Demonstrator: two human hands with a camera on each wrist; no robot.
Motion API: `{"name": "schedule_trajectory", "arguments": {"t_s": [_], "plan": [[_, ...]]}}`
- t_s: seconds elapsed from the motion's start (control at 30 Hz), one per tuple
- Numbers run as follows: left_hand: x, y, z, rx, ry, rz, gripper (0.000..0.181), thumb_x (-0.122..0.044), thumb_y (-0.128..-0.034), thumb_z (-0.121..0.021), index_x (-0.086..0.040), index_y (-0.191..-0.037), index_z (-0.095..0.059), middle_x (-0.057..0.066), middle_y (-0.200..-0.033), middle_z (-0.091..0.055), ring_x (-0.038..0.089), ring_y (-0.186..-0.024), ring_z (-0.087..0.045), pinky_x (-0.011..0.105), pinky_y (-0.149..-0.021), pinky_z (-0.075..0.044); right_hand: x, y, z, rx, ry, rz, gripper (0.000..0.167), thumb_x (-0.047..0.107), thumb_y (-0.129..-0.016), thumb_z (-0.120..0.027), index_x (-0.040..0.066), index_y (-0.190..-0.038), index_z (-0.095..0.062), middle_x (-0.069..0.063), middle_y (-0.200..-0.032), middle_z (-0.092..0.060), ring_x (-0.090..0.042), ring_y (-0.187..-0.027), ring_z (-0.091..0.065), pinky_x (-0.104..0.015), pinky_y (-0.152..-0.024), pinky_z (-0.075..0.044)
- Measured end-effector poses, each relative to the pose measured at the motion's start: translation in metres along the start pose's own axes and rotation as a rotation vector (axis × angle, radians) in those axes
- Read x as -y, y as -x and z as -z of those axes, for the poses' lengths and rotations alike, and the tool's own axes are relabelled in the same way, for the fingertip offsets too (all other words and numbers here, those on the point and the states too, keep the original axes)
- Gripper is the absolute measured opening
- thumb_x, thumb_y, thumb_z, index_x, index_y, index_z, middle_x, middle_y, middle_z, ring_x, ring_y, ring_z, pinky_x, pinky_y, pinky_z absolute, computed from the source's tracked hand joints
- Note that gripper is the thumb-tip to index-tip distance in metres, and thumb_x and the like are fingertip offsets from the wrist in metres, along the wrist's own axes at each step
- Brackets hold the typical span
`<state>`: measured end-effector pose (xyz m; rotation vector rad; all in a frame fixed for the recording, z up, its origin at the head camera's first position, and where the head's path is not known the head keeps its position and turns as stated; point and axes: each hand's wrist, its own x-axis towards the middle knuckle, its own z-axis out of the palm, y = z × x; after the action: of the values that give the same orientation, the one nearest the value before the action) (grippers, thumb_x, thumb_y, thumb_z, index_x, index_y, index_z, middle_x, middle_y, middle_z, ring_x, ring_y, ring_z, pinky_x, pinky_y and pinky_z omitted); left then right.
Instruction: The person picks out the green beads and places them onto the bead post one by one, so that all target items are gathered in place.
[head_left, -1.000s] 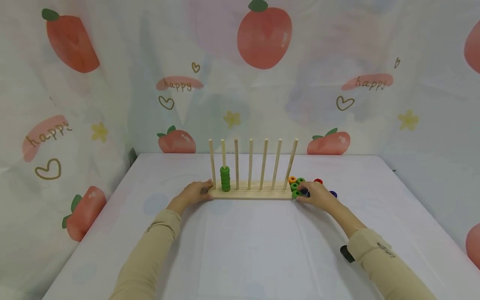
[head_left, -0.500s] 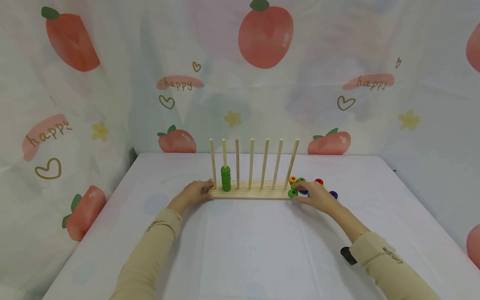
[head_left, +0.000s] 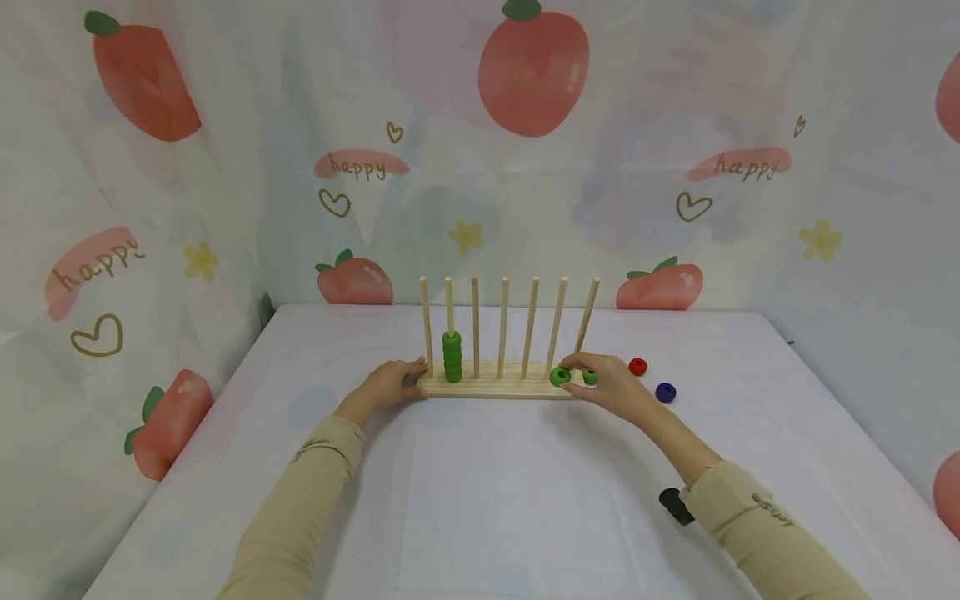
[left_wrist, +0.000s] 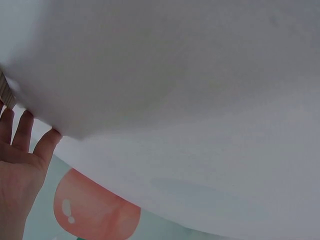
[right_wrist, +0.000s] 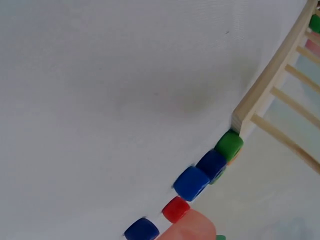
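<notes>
A wooden peg rack (head_left: 498, 389) with several upright pegs stands on the table. Green beads (head_left: 452, 358) are stacked on its second peg from the left. My left hand (head_left: 386, 385) holds the rack's left end between thumb and fingers; in the left wrist view its fingers (left_wrist: 46, 145) reach the edge of the wood. At the rack's right end, my right hand (head_left: 613, 387) pinches a green bead (head_left: 554, 377) by thumb and fingertips, in front of the rightmost pegs. Another green bead (head_left: 590, 377) shows between the fingers and thumb, behind the hand. The right wrist view does not show the right hand.
Loose beads lie beyond the rack's right end: a red one (head_left: 637, 367) and a dark blue one (head_left: 665, 392). The right wrist view also shows blue beads (right_wrist: 191, 183) and a green one (right_wrist: 230, 145) beside the rack. A printed cloth wall (head_left: 540, 217) stands behind the table.
My right hand has picked a green bead out of the loose group and moved left with it over the rack's right end. The left hand stays at the rack's left end.
</notes>
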<state>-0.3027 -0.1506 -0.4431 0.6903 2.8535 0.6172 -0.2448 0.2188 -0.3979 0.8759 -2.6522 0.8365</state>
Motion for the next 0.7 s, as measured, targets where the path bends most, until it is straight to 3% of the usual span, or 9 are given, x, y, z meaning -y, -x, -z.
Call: {"name": "schedule_trajectory", "arguments": {"t_s": [0.37,0.7], "plan": [[-0.004,0.002,0.002,-0.002,-0.005,0.001,0.055,-0.026,-0.0859,-0.069,-0.001,-0.132,-0.053,0.015,-0.142,-0.044,0.041,-0.127,-0.046,0.051,-0.104,-0.039,0.022,-0.018,-0.007,-0.112,-0.041,0.151,0.027,0.002,-0.078,-0.074,-0.002,-0.103,-0.067,-0.014,-0.099,-0.072,-0.030,-0.092,-0.067,-0.047,-0.081,-0.055],[-0.005,0.002,0.003,0.011,0.007,0.008,0.056,-0.026,-0.0859,-0.069,-0.001,-0.133,-0.052,0.014,-0.143,-0.044,0.041,-0.128,-0.045,0.051,-0.105,-0.039,0.044,-0.040,-0.013,-0.124,-0.064,0.204,0.029,0.004,-0.078,-0.074,-0.003,-0.106,-0.066,-0.015,-0.102,-0.071,-0.030,-0.096,-0.066,-0.044,-0.085,-0.055]]}}
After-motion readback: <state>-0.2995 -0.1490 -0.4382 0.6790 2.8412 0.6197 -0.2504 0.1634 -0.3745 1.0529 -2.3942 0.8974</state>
